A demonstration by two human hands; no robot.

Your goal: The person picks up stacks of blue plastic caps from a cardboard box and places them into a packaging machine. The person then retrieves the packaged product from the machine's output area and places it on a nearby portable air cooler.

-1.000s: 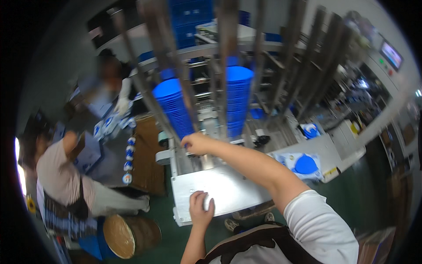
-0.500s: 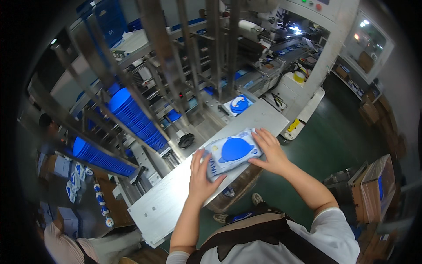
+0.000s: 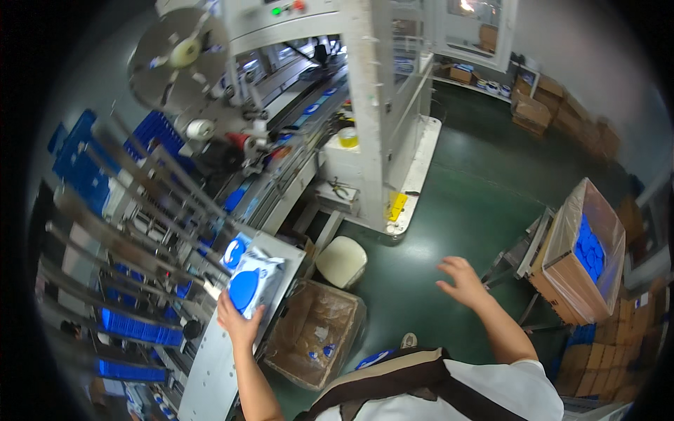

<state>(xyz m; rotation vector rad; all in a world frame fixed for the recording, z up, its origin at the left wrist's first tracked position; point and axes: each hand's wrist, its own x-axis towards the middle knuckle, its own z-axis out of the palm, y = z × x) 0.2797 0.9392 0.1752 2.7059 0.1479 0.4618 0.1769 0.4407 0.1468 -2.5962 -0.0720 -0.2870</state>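
Here, one blue-lidded packet (image 3: 255,283), one left hand (image 3: 240,323) touching

The person's left hand (image 3: 240,324) hides the near end of a soft white-and-silver packet (image 3: 265,275) with a blue oval lid (image 3: 243,289); whether the fingers reach beneath cannot be seen. The wrapper's small print is too fine to tell. The left forearm (image 3: 256,387) is cut off by the lower edge. Blurred upright grey metal bars (image 3: 90,222) partly hide stacked blue plastic pieces (image 3: 140,327). The white control panel (image 3: 312,17) is cropped by the upper edge. Scraps (image 3: 328,350) inside the brown rectangular bin (image 3: 291,351) are too small to identify.
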